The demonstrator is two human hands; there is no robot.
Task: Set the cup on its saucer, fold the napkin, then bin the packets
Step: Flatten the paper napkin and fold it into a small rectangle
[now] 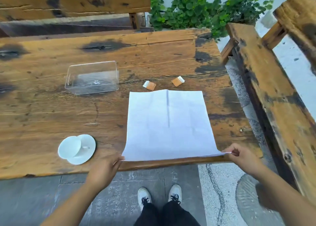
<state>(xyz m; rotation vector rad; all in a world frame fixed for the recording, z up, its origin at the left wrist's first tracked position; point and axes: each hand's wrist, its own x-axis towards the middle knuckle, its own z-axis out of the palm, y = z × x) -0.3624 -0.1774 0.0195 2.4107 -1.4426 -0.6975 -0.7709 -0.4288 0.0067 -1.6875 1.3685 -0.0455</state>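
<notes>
Two hands hold the napkin (pixel 168 124) by its near corners: left hand (pixel 104 170) pinched on the near-left corner, right hand (pixel 242 158) pinched on the near-right corner, each grip closed on the paper edge at the near lip of the bench (pixel 51 106). Napkin lies open and flat, extending from both grips straight toward the far side; long axis near-to-far, with a centre crease on the same line. Near edge spans hand to hand, slightly raised at the right corner. Judgement: fold in hand; the sheet sits wholly on the far side of the grips, so the near edge would travel away from the body to meet the far edge. Neither hand nearer; corners symmetric. Cup (pixel 70 147) lies tipped on its saucer (pixel 89 147), near left, not clearly upright. Two packets (pixel 149 85) (pixel 178 81) rest just past the napkin's far edge, apart from it; clear bin (pixel 92 77) far left, empty as far as visible.
</notes>
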